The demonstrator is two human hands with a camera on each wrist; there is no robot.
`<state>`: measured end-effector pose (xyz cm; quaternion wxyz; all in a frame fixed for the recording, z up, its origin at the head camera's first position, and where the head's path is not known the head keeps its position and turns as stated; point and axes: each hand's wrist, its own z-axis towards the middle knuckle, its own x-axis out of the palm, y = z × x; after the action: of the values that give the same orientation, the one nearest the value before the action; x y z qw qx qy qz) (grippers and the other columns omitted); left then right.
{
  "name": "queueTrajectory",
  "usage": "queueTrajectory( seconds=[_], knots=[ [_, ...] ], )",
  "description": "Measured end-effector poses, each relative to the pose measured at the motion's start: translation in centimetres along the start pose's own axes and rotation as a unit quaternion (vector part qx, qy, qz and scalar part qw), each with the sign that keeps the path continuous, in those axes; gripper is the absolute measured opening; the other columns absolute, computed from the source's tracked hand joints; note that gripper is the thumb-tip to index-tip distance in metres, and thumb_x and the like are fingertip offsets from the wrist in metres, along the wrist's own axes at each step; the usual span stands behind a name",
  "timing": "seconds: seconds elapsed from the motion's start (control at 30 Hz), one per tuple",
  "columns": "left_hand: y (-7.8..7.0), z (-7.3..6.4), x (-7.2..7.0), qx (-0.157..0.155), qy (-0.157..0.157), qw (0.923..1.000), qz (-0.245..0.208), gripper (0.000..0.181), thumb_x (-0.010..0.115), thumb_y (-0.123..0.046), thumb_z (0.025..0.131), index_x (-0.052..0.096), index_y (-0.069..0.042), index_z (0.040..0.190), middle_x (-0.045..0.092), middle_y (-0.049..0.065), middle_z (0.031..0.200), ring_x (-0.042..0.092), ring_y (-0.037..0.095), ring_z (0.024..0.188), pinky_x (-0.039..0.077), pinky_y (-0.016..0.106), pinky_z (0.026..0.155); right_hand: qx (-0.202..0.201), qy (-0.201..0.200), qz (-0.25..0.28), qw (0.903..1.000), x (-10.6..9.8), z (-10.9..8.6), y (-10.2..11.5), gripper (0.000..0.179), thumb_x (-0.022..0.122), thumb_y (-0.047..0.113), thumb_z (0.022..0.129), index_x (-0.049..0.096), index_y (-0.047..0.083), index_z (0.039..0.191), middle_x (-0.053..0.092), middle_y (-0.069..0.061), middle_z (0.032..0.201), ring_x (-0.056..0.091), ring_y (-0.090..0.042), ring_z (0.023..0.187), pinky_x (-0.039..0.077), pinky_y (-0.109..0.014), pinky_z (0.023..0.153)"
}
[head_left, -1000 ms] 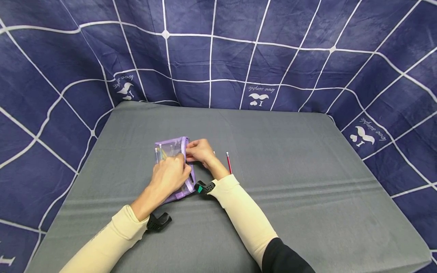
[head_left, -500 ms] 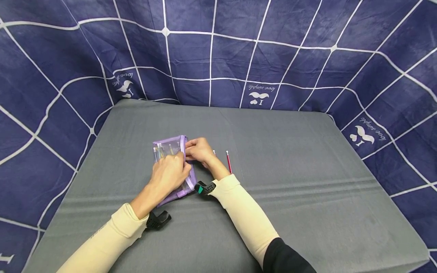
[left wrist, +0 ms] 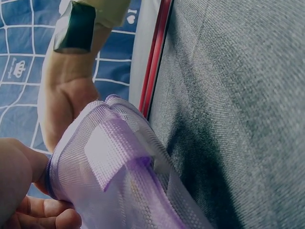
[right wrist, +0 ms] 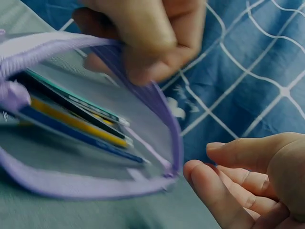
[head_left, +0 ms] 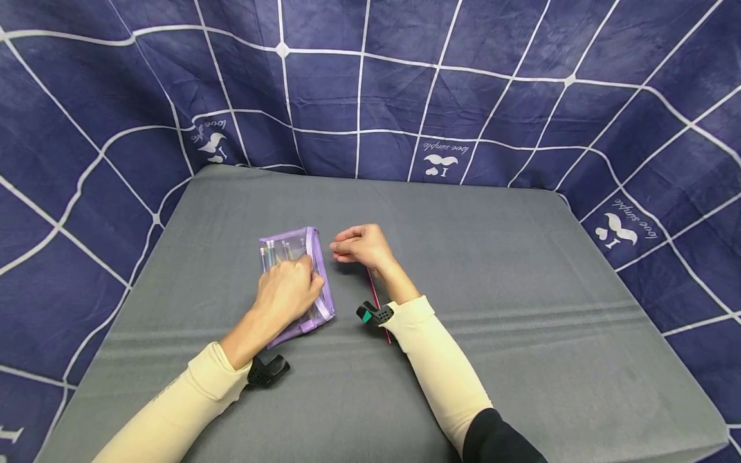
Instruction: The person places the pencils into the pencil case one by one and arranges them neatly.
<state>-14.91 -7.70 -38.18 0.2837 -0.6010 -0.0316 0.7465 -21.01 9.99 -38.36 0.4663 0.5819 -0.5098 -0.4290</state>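
Observation:
A purple-edged mesh pencil pouch (head_left: 324,276) lies on the grey surface, its mouth facing right. My left hand (head_left: 287,292) is over the pouch, its thumb and fingers pinching the upper side near the mouth. The right wrist view looks into the held-up opening, where several pencils (right wrist: 83,123) lie, yellow, dark blue, black and green. My right hand (head_left: 365,246) hovers just right of the mouth, apart from it. Its thumb and fingers are loosely bent with nothing between them. Below my right wrist lies a red pencil (head_left: 374,290), partly covered by the wrist and its camera.
The grey padded table (head_left: 492,257) extends to the right and behind the pouch. A blue curtain (head_left: 393,96) with white grid lines surrounds its back and sides. Black wrist cameras (head_left: 269,372) sit below both wrists.
My right hand has drawn back from the pouch mouth, moving right and slightly away. The forearm now uncovers more of the red pencil's lower end. My left hand keeps its grip on the pouch.

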Motion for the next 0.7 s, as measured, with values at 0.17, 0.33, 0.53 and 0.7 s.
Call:
queueTrajectory(
  seconds=[0.17,0.33,0.53,0.7],
  knots=[
    [-0.1,0.0,0.1,-0.001,0.0,1.0,-0.003,0.012,0.058,-0.015,0.079,0.051,-0.01,0.071,0.054,0.011,0.062,0.056,0.037,0.055,0.044,0.053,0.05,-0.014,-0.035,-0.018,0.9991,-2.3,-0.7,0.0,0.018,0.072,-0.006,0.083,0.066,-0.013,0.097,0.066,-0.036,0.099,0.067,-0.013,0.06,0.055,-0.026,0.06],
    [-0.1,-0.1,0.2,0.005,-0.003,1.0,-0.003,0.012,0.058,-0.014,0.079,0.051,-0.01,0.07,0.055,0.012,0.062,0.057,0.038,0.057,0.044,0.054,0.05,-0.012,-0.052,-0.022,0.9983,-4.1,-1.0,-0.1,0.016,0.072,-0.005,0.083,0.065,-0.012,0.096,0.063,-0.038,0.101,0.067,-0.013,0.058,0.055,-0.026,0.058],
    [-0.2,-0.2,0.0,0.013,-0.001,0.9999,-0.008,0.012,0.058,-0.014,0.079,0.05,-0.01,0.07,0.052,0.009,0.061,0.055,0.034,0.055,0.044,0.053,0.049,-0.003,-0.066,-0.047,0.9967,-5.5,-1.2,-0.4,0.017,0.073,-0.001,0.082,0.066,-0.011,0.094,0.07,-0.027,0.088,0.066,-0.012,0.057,0.055,-0.025,0.057],
    [-0.2,-0.3,-0.2,0.019,0.0,0.9998,-0.004,0.013,0.058,-0.014,0.079,0.049,-0.01,0.07,0.052,0.009,0.061,0.053,0.033,0.053,0.044,0.052,0.048,0.011,-0.074,-0.085,0.9936,-6.9,-1.4,-0.8,0.016,0.076,0.002,0.081,0.068,-0.009,0.09,0.069,-0.012,0.072,0.065,-0.011,0.054,0.054,-0.025,0.055]
  ],
)
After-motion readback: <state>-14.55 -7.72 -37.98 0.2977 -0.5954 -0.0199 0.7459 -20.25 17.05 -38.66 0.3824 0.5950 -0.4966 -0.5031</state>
